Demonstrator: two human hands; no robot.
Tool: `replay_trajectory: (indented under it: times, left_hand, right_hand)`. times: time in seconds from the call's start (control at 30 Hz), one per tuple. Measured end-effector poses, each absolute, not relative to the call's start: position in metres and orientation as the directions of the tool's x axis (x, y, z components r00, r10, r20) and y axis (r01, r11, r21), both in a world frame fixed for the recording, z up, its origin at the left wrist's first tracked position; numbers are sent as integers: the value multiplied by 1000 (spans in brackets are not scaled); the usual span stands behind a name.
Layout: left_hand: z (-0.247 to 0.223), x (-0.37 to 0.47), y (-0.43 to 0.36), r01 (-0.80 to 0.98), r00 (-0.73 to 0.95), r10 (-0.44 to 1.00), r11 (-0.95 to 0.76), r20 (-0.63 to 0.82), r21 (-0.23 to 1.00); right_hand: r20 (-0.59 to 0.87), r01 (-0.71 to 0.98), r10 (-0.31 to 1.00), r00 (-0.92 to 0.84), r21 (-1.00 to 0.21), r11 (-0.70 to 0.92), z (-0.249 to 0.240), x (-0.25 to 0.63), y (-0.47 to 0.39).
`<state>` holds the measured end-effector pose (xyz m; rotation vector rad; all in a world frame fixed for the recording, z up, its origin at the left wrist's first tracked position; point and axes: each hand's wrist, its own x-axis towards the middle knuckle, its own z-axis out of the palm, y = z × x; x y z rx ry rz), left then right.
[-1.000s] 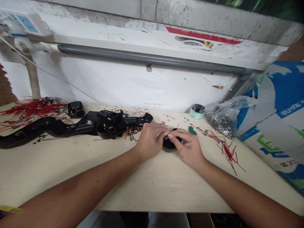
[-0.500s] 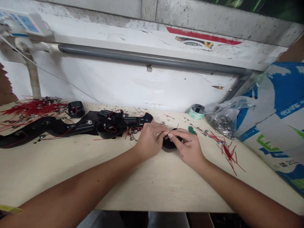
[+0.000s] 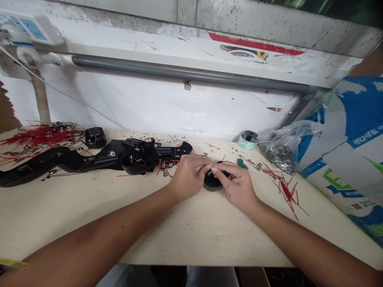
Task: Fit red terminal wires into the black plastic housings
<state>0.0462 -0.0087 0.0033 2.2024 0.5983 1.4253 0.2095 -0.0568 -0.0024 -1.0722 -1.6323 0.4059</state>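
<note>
Both hands meet over a round black plastic housing (image 3: 213, 184) on the table. My left hand (image 3: 191, 173) pinches with thumb and index finger at its upper rim. Opposite it, my right hand (image 3: 236, 181) has its thumb and fingertips pressed together, nearly touching the left fingertips. Whatever small piece sits between the fingertips is too small to make out. To the left lie several black curved plastic parts (image 3: 137, 161) with red wires on them. Small metal pieces and red wires (image 3: 169, 165) are scattered just beyond my left hand.
A heap of red wires (image 3: 44, 135) with metal pieces lies at the far left. On the right are a green tape roll (image 3: 247, 140), a clear bag of metal parts (image 3: 279, 155), loose red wires (image 3: 290, 195) and a blue-and-white carton (image 3: 338, 159). A grey pipe (image 3: 185, 75) runs along the wall.
Almost nothing differs. Both hands stay pinched over the black housing, and the view has shifted very slightly.
</note>
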Motion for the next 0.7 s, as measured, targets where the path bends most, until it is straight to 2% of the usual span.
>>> replay_trajectory:
  times: [0.2,0.5,0.7]
  left_hand:
    - [5,46,-11,194,377,580,-812,722,551]
    - [7,47,-13,201,382,610,-788,694,582]
    - [0,47,-14,252,331,618,-786,713,564]
  right_hand:
    - [606,476,795,-30,-690,545,-3,210,-59]
    - [639,589,767,-48,-603,539,0,207,-63]
    - [608,460,794,14,-709,535,-2,209,-56]
